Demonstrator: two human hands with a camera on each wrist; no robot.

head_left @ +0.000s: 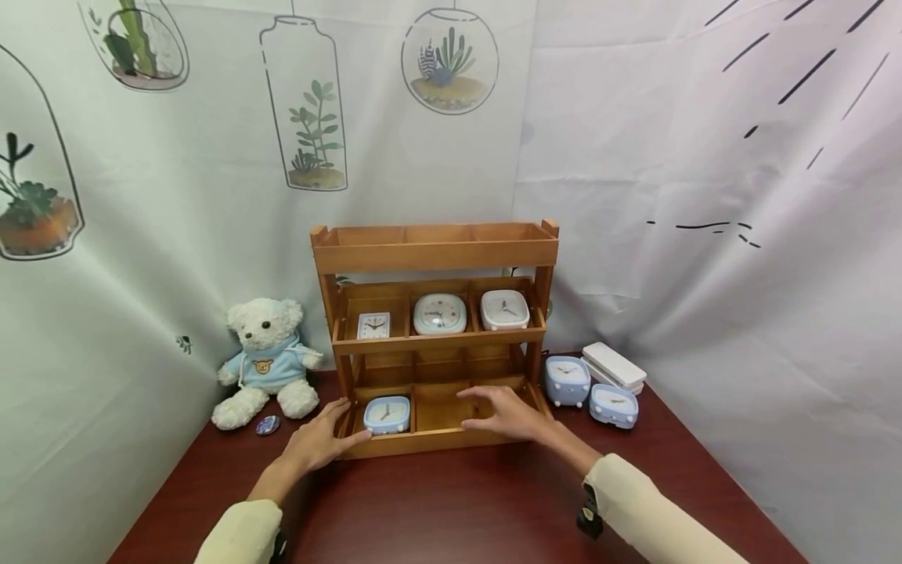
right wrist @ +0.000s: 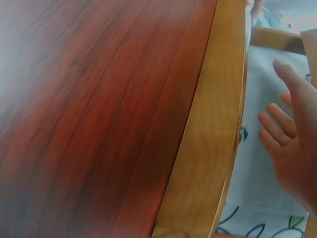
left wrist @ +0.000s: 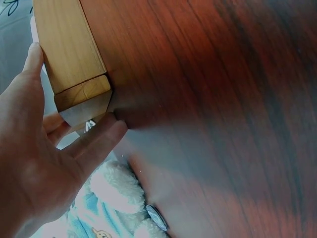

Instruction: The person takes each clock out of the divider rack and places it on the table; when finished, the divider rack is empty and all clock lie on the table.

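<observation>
A wooden three-tier rack (head_left: 437,257) stands on the table. My left hand (head_left: 319,440) is at its lower left corner, thumb near a blue alarm clock (head_left: 387,424) in the bottom tier's left compartment. In the left wrist view its fingers lie spread around the corner of the front board (left wrist: 72,47); whether they press on it I cannot tell. Over the bottom tier's right part hovers my right hand (head_left: 513,415), fingers apart and nothing held. A small white clock (head_left: 373,326), a pale green-rimmed clock (head_left: 440,314) and a white clock (head_left: 504,310) occupy the middle tier.
Right of the rack are two blue clocks (head_left: 567,381) (head_left: 614,406) and stacked white boxes (head_left: 615,366). A white teddy bear (head_left: 271,364) in a blue hoodie sits at left, a small round badge (head_left: 268,425) before it. Fabric walls surround the dark red table (head_left: 451,509).
</observation>
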